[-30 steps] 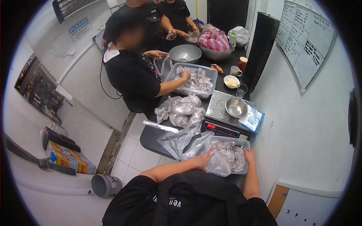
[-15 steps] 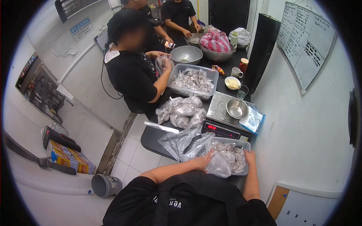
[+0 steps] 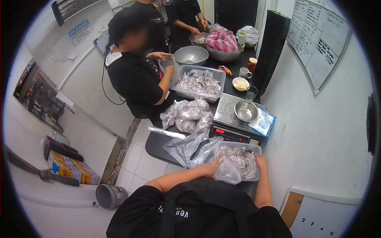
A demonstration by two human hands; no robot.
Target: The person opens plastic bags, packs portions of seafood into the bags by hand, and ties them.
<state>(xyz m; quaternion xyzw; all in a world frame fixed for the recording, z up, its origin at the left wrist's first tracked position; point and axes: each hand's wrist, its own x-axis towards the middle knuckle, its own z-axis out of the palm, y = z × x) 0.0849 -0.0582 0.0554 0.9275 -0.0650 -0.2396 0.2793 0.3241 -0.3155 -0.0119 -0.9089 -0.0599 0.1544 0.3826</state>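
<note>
In front of me is a clear plastic container (image 3: pixel 257 150) with small packets of greyish, meat-like pieces (image 3: pixel 245 163) in it. My right hand (image 3: pixel 261 162) grips the container's right rim. At its left side, my left hand (image 3: pixel 211 167) has its fingers closed on a translucent plastic bag (image 3: pixel 228 172), which lies over the container's near left part. Whether those fingers also touch the container is hidden. More thin plastic bags (image 3: pixel 183 148) lie just left of the container. Behind it stands a digital scale (image 3: pixel 230 134) bearing a steel bowl (image 3: pixel 246 111).
Filled, knotted bags (image 3: pixel 189 115) are heaped left of the scale. Beyond them stands a large plastic tub (image 3: pixel 222 81) of similar packets. A co-worker (image 3: pixel 133 75) at the left handles a clear bag; others stand farther back. A wall (image 3: pixel 317 139) bounds the right side.
The whole view has shifted slightly. The co-worker's hands have moved, and the bag in them looks flatter. My hands keep their places at the container.
</note>
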